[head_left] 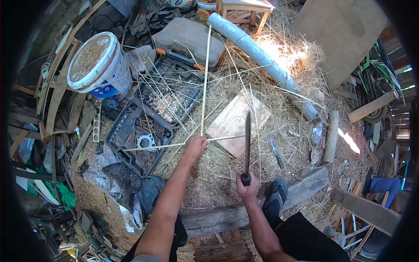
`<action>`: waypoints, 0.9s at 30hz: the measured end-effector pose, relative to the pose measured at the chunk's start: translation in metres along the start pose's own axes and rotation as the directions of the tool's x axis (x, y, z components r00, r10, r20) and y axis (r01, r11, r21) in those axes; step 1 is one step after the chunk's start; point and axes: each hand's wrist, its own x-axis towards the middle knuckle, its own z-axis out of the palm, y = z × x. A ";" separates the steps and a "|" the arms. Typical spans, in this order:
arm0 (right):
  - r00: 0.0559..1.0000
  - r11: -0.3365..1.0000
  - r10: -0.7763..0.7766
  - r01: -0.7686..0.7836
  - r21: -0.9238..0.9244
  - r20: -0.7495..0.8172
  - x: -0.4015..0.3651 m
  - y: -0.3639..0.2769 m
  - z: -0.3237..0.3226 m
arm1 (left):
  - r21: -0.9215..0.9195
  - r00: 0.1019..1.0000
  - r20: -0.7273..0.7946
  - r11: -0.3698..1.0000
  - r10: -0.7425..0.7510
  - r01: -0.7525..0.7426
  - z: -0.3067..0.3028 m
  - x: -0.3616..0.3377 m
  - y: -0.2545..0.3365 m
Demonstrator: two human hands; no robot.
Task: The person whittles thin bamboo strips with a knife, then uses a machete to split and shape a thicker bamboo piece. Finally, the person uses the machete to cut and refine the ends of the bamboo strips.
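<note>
As seen from above, over a straw-strewn floor (288,122): left hand (196,146), grip closed tight round the crossing point of two thin cane strips (205,78), one running straight away toward the grey pipe (262,56), the other lying crosswise over the open tool case (126,126). In the right hand (246,185), grip wrapped fully round the handle, a long knife (248,135), blade pointing up and away, tip in front of the wooden board (231,118) on the straw. Right of the board, a small knife (276,153) lying loose, apart from both hands. Far left, a white bucket (98,61), near a second open case (174,87).
</note>
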 end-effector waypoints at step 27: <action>0.982 0.975 0.015 -0.056 -0.214 -0.186 0.065 0.023 0.019 | -0.062 0.998 0.021 0.997 0.052 -0.051 -0.012 0.001 0.025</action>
